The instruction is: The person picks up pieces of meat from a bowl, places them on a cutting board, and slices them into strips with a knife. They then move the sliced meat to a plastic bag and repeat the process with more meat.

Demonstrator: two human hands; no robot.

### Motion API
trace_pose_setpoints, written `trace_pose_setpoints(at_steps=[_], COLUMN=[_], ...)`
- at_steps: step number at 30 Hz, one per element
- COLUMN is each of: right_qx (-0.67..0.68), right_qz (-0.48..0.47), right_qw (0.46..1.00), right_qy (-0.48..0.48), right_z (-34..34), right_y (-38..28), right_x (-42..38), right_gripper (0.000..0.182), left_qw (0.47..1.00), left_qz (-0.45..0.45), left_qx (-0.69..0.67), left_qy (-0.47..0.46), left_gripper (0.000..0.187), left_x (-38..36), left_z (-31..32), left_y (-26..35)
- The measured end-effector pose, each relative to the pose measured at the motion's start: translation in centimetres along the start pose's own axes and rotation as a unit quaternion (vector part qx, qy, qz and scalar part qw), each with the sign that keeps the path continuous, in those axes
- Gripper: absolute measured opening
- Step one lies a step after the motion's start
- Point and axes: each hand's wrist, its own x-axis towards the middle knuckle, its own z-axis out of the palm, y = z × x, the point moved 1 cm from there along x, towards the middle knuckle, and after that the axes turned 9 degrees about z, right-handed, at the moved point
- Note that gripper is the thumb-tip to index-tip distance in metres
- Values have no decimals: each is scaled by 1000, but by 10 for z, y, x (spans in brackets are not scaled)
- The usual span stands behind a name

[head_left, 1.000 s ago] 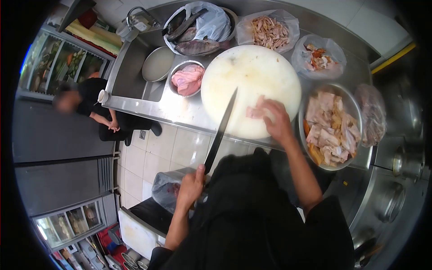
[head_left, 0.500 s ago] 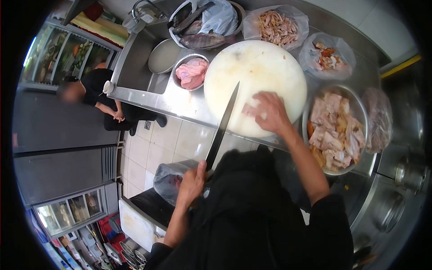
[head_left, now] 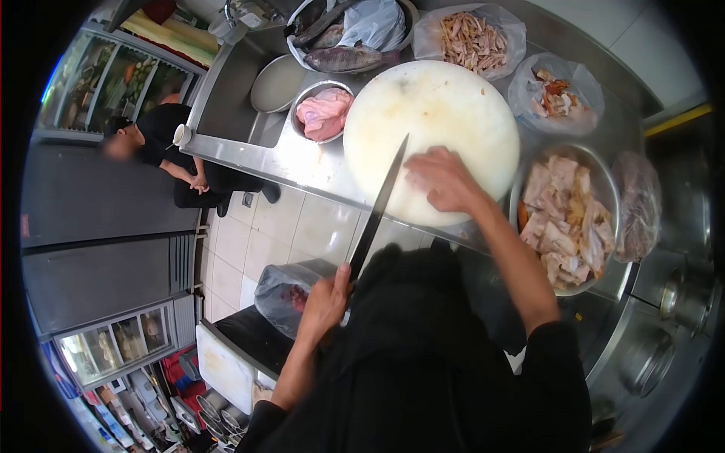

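My left hand point(head_left: 323, 308) is wrapped round the handle of a long knife point(head_left: 384, 195), whose blade points up and away, its tip over the near-left part of a round white chopping board point(head_left: 430, 106). Over the near side of that board is my right hand point(head_left: 444, 181), close to the blade. Its fingers are blurred but look loosely spread, and I see nothing held in them. A few small specks mark the board. To its right stands a metal bowl of cut pale meat pieces point(head_left: 563, 215); at its left is a smaller bowl with pink raw meat point(head_left: 325, 113).
Behind the board lie whole fish point(head_left: 343, 59) in a bagged basin, a bag of thin strips point(head_left: 474, 44) and a bag of scraps point(head_left: 555, 94). A sink point(head_left: 226, 102) is at left. A seated person point(head_left: 162, 143) is beyond it. A bagged bin point(head_left: 283, 298) stands below.
My right hand has shifted slightly left, nearer the blade. The knife stays in my left hand, and the whole view has moved a little.
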Motion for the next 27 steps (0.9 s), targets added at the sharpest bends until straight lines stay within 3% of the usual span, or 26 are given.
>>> trace_pose_setpoints(at_steps=[2, 8, 11, 14, 17, 20, 23, 27], right_qx=[1, -9, -31, -60, -106, -32, -20, -22], right_qz=[-26, 56, 93, 149, 248, 168, 120, 125], right_qw=[999, 998, 995, 977, 942, 946, 966, 967], right_qy=[-38, -17, 26, 144, 199, 277, 228, 220], right_z=[1, 1, -1, 9, 21, 21, 30, 29], right_y=[6, 8, 1, -13, -34, -35, -16, -19], right_x=[7, 5, 0, -7, -18, -23, -30, -29], right_gripper=[31, 27, 30, 32, 36, 29, 23, 22], left_qw=[999, 999, 999, 998, 998, 994, 989, 981], left_qz=[30, 4, -18, 40, 38, 55, 62, 80], left_qx=[-16, -29, -42, 15, 38, 86, 127, 172], left_qy=[39, 44, 20, 38, 32, 26, 31, 32], left_gripper=[86, 86, 86, 86, 74, 67, 61, 57], left_x=[7, 6, 3, 3, -1, -2, -2, -3], left_z=[4, -6, -7, -2, -1, -1, 1, -2], left_y=[-14, -13, -10, -9, 8, 16, 20, 24])
